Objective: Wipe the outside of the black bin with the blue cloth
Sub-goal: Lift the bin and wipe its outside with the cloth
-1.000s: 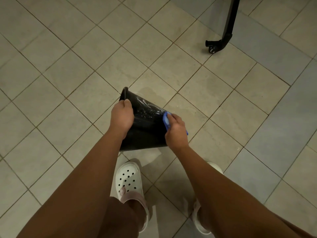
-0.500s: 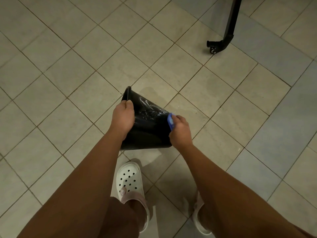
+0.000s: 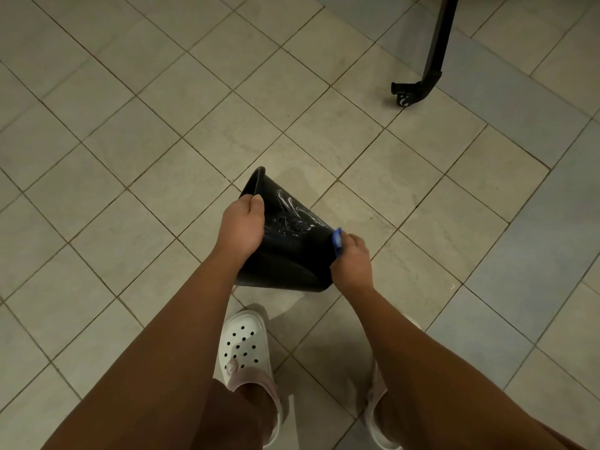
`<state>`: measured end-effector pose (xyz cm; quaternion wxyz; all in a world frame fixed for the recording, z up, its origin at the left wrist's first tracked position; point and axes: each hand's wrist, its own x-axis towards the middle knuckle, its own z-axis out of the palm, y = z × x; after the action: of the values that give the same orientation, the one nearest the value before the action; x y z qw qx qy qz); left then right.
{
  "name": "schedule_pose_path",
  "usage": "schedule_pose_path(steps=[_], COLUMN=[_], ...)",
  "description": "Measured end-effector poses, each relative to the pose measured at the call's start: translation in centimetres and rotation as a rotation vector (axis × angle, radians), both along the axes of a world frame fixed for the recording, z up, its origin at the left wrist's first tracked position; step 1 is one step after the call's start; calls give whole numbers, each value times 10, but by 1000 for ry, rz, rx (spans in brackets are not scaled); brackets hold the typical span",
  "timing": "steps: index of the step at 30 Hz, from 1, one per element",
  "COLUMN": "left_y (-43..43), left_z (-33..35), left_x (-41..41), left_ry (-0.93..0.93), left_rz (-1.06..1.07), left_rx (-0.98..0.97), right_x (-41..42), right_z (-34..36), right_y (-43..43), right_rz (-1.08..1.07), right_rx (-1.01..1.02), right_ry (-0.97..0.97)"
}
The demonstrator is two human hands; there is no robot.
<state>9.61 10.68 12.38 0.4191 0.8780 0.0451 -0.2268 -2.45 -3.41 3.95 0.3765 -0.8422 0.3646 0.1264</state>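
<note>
The black bin (image 3: 285, 251) is held tilted above the tiled floor, its rim pointing up and to the left, its base toward me. Wet streaks shine on its upper side. My left hand (image 3: 242, 225) grips the bin near the rim on its left side. My right hand (image 3: 352, 259) is closed on the blue cloth (image 3: 337, 241) and presses it against the bin's right side near the base. Only a small blue edge of the cloth shows above my fingers.
Beige and grey floor tiles (image 3: 162, 125) lie all around. A black stand leg with a caster (image 3: 418, 89) rests at the upper right. My feet in white clogs (image 3: 245, 349) are just below the bin.
My right hand with the cloth has slid down and to the right along the bin's side, toward its base. The left hand keeps its grip near the rim.
</note>
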Motion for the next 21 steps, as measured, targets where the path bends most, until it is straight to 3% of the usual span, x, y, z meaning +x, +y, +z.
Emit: schedule_pose_path(steps=[4,9,12,16,21], left_y=[-1,-4,-2,-2,-1], left_z=[-1,0,-1,-1,-4], left_x=[4,2,1,1,2], left_ry=[-9,-40,-45,-72,-79], left_rz=[-19,-58,-41,-78,-56], left_rx=[18,31,26,49,72], right_x=[-9,9,8,-7,-5], right_z=[6,15,3,-4,10], right_y=[21,33,11,1,42], right_rz=[-36,108,212,134,80], right_rx=[-73,-173,-131,-92,-179], right_ry=[9,-219,-201,-81,-246])
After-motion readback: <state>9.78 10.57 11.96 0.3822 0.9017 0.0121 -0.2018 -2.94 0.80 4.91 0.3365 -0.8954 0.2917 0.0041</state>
